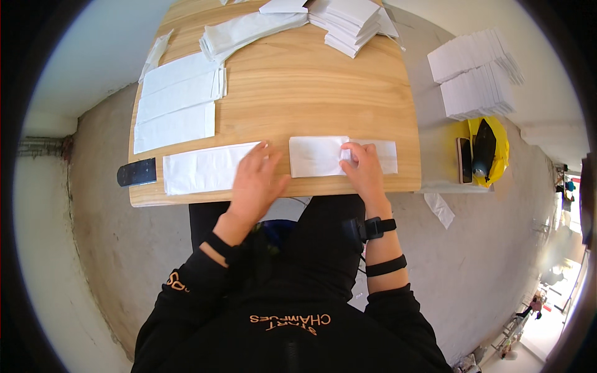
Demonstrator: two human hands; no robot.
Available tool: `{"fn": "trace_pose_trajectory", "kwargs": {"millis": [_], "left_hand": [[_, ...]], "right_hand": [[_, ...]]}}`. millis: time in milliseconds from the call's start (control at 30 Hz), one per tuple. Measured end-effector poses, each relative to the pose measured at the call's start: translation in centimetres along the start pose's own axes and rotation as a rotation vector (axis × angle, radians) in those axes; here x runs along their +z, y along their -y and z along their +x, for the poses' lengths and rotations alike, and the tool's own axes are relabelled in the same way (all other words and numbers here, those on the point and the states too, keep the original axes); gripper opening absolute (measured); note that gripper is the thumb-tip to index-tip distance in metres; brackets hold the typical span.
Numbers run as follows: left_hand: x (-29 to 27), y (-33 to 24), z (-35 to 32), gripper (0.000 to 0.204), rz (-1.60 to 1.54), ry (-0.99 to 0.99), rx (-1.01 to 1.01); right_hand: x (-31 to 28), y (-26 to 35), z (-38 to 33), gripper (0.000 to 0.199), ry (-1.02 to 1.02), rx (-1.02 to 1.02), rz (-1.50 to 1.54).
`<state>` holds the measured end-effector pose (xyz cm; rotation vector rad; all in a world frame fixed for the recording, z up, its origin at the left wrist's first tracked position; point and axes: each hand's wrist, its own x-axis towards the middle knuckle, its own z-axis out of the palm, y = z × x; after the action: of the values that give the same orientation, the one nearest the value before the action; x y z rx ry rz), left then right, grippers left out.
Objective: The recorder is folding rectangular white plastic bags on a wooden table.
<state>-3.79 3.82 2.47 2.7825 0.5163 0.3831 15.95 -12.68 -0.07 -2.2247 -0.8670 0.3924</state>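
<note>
A long flat white sleeve point(202, 169), which looks like paper, lies along the near left edge of the table. My left hand point(256, 181) hovers at its right end, fingers apart and slightly blurred. To the right lies a shorter white folded piece point(318, 156), with a narrower white strip point(387, 156) showing past its right side. My right hand point(365, 166) is at the junction of these two, thumb and forefinger pinched on the folded piece's right edge. The other fingers are curled in. How many layers lie between the fingertips is hidden.
Stacks of white sleeves point(177, 102) cover the table's left side, with more bundles point(249, 34) and folded stacks point(351, 25) at the far edge. A dark phone-like device point(137, 172) sits near left. Right of the table are white stacks point(476, 74), a phone point(464, 160) and a yellow bag point(500, 155).
</note>
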Motion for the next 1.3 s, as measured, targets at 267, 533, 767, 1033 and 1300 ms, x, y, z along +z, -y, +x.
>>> {"fn": "trace_pose_trajectory", "kwargs": {"millis": [267,533,767,1033,1300], "left_hand": [[-2.9,3.3,-2.5,0.028,-0.271,0.047,-0.111],[-1.3,3.6,-2.0,0.019,-0.152,0.002,-0.004],[-1.8,3.4,-1.8,0.007,-0.263,-0.09,-0.122],[-2.5,3.6,-2.8,0.011,-0.537,-0.08,-0.386],[-3.0,2.8,-2.6,0.01,-0.664,-0.081,-0.416]], "right_hand": [[-0.6,0.4,0.0,0.027,-0.124,-0.041,-0.001],[-0.1,4.4,-2.3,0.02,-0.178,-0.053,0.126],[3.4,7.6,-3.5,0.016,-0.055,-0.097,0.323],[7.5,10.6,-4.2,0.017,0.188,-0.054,0.534],[9.3,11.4,-3.6,0.016,0.214,0.104,0.636]]}}
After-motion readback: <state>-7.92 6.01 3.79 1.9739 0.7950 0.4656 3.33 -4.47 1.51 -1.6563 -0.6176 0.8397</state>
